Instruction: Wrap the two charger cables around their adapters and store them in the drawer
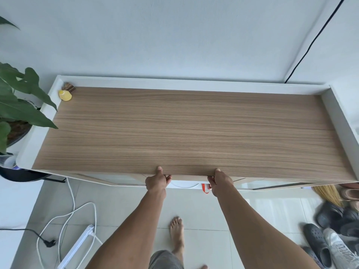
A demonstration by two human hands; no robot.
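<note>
Head view: at lower centre the left hand (pixel 158 180) and right hand (pixel 219 182) grip the drawer (pixel 184 184), thumbs on the wooden top (pixel 186 129), fingers curled under its lip. Best to move it evenly with the 2 hands, so it runs straight. No charger shows; an orange tab (pixel 206 188) peeks between the hands.

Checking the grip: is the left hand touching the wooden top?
Touching. In the head view the left hand rests its thumb on the wooden top.

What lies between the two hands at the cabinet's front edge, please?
Head view: bare wooden edge between left hand and right hand; just below, an orange tag by the right hand.
</note>
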